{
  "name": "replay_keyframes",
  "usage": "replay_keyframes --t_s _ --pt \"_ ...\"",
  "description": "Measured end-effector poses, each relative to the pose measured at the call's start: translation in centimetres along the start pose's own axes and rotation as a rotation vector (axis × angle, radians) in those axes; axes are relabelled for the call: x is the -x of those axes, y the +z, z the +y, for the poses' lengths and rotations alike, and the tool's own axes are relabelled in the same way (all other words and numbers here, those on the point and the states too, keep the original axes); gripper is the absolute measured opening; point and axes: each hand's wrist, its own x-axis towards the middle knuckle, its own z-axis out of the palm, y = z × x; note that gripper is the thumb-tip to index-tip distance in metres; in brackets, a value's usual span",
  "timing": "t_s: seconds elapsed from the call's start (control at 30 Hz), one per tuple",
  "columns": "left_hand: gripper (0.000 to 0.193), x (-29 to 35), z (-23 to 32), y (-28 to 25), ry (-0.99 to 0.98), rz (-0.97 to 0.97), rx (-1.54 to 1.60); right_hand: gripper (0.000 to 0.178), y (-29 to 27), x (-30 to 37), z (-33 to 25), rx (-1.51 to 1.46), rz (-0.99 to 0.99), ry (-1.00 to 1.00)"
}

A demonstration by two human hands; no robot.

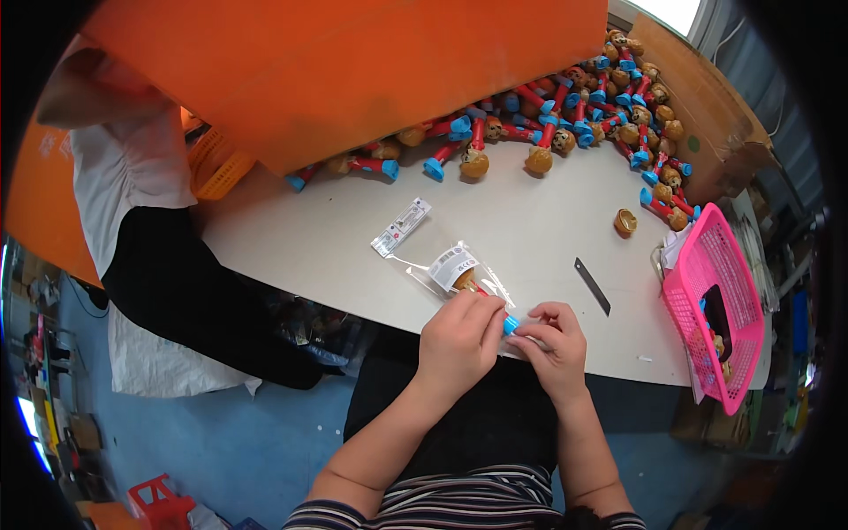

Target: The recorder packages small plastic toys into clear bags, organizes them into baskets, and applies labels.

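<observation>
At the table's near edge lies a clear plastic bag (pixel 433 276) with a white printed header, partly around a toy figure (pixel 465 280) with a brown head, red stem and blue base. My left hand (pixel 459 340) is closed over the toy's stem and the bag, hiding part of both. Pinched at the blue end (pixel 510 324), my right hand (pixel 554 343) has its thumb and fingers together on the toy, with clear film around them. The toy's head points away from me, toward the bag's header.
Many similar toys (pixel 565 141) are heaped at the back, by an orange panel (pixel 353 71) and a cardboard sheet (pixel 707 106). A dark blade (pixel 593 286), a loose brown piece (pixel 625 223) and a pink basket (pixel 715 300) are on the right. Another person (pixel 132 168) sits at left.
</observation>
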Motion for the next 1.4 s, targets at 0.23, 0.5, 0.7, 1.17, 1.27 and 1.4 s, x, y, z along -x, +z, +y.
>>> replay_keyframes --t_s 0.23,0.5,0.7,1.17,1.27,1.4 --pt "0.014 -0.3 0.2 -0.2 0.038 -0.006 -0.040 0.041 0.5 -1.7 -0.2 0.145 0.057 -0.057" --pt "0.016 0.6 0.8 -0.5 0.077 -0.184 -0.116 0.047 2.2 -3.0 -0.3 -0.017 -0.110 0.087" --pt "0.028 0.9 0.5 -0.4 0.088 -0.005 -0.214 0.044 2.7 -2.9 0.2 0.060 -0.050 0.042" --pt "0.027 3.8 -0.6 -1.3 -0.129 0.044 -0.143 0.033 -0.3 -1.9 -2.3 -0.582 -0.132 0.747" --pt "0.021 4.4 0.3 -1.1 0.153 0.003 -0.116 0.036 -1.1 -1.9 -2.2 -0.570 -0.152 0.797" --pt "0.020 4.3 1.0 0.3 0.120 -0.062 -0.172 0.033 -1.2 -1.8 -2.5 -0.522 -0.200 0.833"
